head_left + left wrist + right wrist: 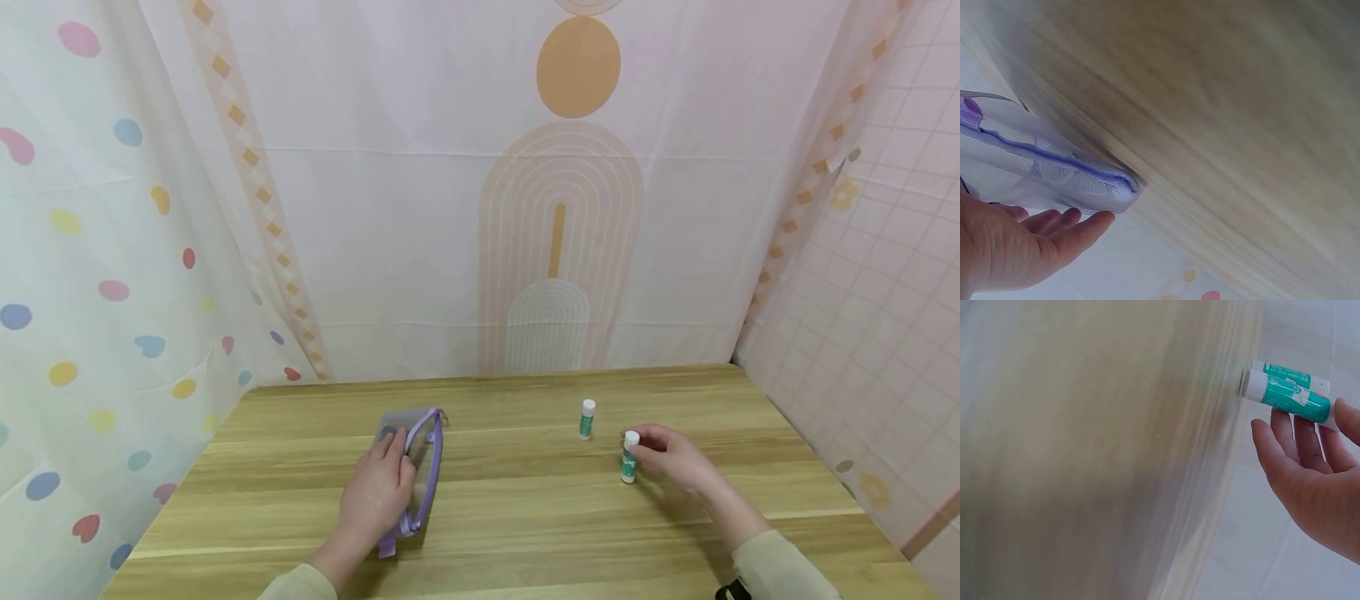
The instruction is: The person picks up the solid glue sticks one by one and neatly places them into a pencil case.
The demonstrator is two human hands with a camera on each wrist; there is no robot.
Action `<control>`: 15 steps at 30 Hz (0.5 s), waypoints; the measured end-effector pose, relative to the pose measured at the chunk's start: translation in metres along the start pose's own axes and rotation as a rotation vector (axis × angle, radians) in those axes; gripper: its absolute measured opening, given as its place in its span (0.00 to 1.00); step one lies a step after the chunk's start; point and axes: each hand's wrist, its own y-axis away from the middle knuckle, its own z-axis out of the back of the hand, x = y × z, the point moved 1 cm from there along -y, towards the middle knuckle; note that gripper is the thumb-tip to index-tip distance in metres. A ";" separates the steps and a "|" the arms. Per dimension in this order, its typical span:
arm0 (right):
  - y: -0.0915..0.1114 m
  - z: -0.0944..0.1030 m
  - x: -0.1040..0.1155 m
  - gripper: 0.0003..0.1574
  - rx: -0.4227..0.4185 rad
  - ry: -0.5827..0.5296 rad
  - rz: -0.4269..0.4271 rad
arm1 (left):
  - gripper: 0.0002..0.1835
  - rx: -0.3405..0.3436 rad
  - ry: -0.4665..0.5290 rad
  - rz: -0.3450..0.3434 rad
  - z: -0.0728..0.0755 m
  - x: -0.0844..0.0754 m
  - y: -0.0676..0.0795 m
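Observation:
A purple zippered mesh pouch (423, 492) lies on the left part of the table, its zipper side bowed apart. My left hand (377, 487) rests on the pouch with fairly straight fingers; in the left wrist view those fingers (1079, 234) lie along its side. To the right, a green-and-white glue stick (628, 463) stands upright, and my right hand (671, 454) pinches it near its white cap. In the right wrist view the pinched glue stick overlaps a second one. That second glue stick (587, 420) stands upright a little farther back and to the left.
The wood-grain table (510, 492) reaches back to a pale patterned curtain (420, 267). Another curtain with coloured dots (112, 375) hangs at the left, and a checked one (892, 333) at the right.

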 end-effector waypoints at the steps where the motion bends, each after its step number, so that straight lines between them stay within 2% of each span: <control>1: 0.000 0.000 0.000 0.24 -0.004 -0.010 -0.004 | 0.25 0.000 0.001 0.001 0.000 0.000 0.000; 15: 0.000 -0.006 0.005 0.28 0.012 -0.127 -0.026 | 0.25 0.001 0.005 0.001 0.000 0.000 0.000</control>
